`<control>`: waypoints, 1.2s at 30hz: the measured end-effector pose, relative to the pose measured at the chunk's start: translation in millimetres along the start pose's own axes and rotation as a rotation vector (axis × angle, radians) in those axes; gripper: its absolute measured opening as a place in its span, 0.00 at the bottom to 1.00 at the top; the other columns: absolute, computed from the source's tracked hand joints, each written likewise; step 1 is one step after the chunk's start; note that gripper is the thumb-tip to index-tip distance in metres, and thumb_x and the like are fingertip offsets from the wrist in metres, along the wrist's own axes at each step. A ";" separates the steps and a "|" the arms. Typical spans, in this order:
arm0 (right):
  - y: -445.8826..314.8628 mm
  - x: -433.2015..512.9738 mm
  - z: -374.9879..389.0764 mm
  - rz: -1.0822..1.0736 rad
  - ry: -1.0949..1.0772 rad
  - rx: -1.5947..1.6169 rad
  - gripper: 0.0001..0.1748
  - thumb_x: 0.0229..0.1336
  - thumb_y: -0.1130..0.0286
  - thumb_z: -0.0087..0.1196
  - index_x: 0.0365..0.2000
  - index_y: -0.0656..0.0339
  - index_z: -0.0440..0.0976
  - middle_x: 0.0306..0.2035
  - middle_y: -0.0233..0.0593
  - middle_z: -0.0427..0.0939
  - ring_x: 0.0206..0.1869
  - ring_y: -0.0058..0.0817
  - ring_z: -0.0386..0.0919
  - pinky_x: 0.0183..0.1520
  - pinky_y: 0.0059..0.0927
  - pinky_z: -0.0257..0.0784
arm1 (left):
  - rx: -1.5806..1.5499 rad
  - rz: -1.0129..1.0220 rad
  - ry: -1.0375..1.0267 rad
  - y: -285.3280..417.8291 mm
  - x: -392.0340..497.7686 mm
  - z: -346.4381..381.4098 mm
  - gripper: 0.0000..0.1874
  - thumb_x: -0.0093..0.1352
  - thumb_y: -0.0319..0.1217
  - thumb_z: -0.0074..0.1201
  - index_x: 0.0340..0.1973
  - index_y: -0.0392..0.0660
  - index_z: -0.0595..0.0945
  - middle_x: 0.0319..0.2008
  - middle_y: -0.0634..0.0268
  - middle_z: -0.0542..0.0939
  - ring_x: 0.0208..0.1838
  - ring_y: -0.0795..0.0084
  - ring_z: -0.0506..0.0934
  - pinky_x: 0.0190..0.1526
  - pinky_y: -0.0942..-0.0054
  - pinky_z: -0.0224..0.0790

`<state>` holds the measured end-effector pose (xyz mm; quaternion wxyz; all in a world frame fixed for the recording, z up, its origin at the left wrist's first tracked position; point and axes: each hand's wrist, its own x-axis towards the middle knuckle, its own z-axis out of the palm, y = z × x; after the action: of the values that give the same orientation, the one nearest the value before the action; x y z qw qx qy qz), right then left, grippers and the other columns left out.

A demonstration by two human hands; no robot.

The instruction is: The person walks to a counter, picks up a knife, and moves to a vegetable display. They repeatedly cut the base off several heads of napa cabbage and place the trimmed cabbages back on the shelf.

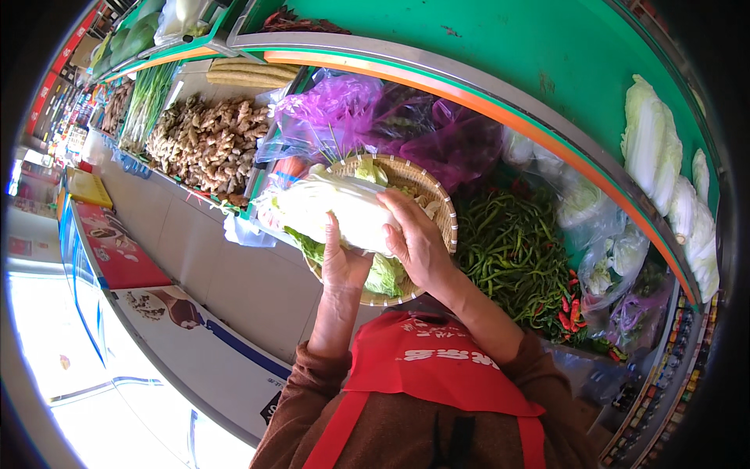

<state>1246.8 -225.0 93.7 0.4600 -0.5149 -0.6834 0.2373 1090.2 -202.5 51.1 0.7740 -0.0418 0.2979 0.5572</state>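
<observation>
Both hands hold a napa cabbage (345, 211) over a round woven bamboo basket (450, 217). My left hand (343, 258) supports it from the near side, thumb up against its pale stalks. On the right, my right hand (413, 234) grips its base end. Loose green cabbage leaves (385, 275) lie in the basket under and around the head. Some smaller leaf pieces sit on the basket's far side. The cabbage's far left end is overexposed, so its detail is hard to see.
Green chili peppers (510, 252) pile right of the basket. Ginger (205, 146) fills a bin at left, and purple plastic bags (345, 105) lie behind. A green shelf (469, 29) with a metal edge overhangs the bins and bears more cabbages (650, 140). A freezer (193, 340) stands at lower left.
</observation>
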 end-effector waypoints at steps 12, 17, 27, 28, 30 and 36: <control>23.0 -13.1 25.8 0.175 0.022 0.550 0.21 0.77 0.63 0.46 0.60 0.69 0.68 0.46 0.54 0.82 0.46 0.40 0.84 0.50 0.37 0.79 | -0.160 0.092 -0.031 19.2 5.6 3.5 0.39 0.72 0.59 0.56 0.70 0.49 0.71 0.66 0.62 0.76 0.69 0.58 0.73 0.69 0.47 0.68; 54.5 -21.6 21.5 0.167 -0.191 0.011 0.24 0.74 0.61 0.53 0.62 0.63 0.71 0.68 0.50 0.66 0.71 0.44 0.65 0.71 0.42 0.62 | -0.120 0.119 -0.029 34.9 -1.1 7.5 0.40 0.71 0.60 0.56 0.71 0.50 0.70 0.67 0.63 0.77 0.69 0.56 0.73 0.71 0.44 0.64; -6.0 10.0 -3.3 -0.037 -0.183 0.039 0.45 0.56 0.70 0.68 0.71 0.58 0.60 0.72 0.47 0.59 0.71 0.41 0.65 0.71 0.43 0.64 | 0.377 0.281 -0.180 30.0 -0.3 0.8 0.55 0.66 0.70 0.53 0.78 0.51 0.56 0.77 0.60 0.60 0.78 0.54 0.60 0.75 0.43 0.55; -7.8 11.3 -1.6 -0.009 -0.221 -0.008 0.48 0.56 0.72 0.70 0.73 0.58 0.56 0.72 0.46 0.59 0.72 0.39 0.63 0.73 0.42 0.63 | 0.362 0.290 -0.228 29.6 -0.7 -1.3 0.57 0.64 0.73 0.50 0.78 0.52 0.54 0.78 0.59 0.59 0.78 0.53 0.60 0.75 0.44 0.54; -4.4 11.0 1.8 0.221 -0.174 0.466 0.49 0.57 0.70 0.69 0.73 0.58 0.54 0.71 0.45 0.60 0.71 0.38 0.65 0.72 0.40 0.65 | 0.393 0.279 -0.380 30.3 -1.4 -5.9 0.65 0.59 0.81 0.42 0.80 0.54 0.45 0.81 0.59 0.51 0.81 0.53 0.53 0.77 0.43 0.45; 26.8 -9.9 10.6 0.770 -0.321 1.655 0.41 0.70 0.42 0.52 0.71 0.58 0.58 0.58 0.47 0.78 0.52 0.47 0.83 0.47 0.43 0.87 | 0.336 0.133 -0.196 20.2 15.9 -18.6 0.57 0.66 0.79 0.34 0.77 0.50 0.55 0.76 0.58 0.62 0.78 0.55 0.58 0.75 0.47 0.49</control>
<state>1251.0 -223.0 63.6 0.4702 -0.1747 -0.1335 0.8547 1067.8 -189.0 33.2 0.7567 0.1621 0.3122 0.5510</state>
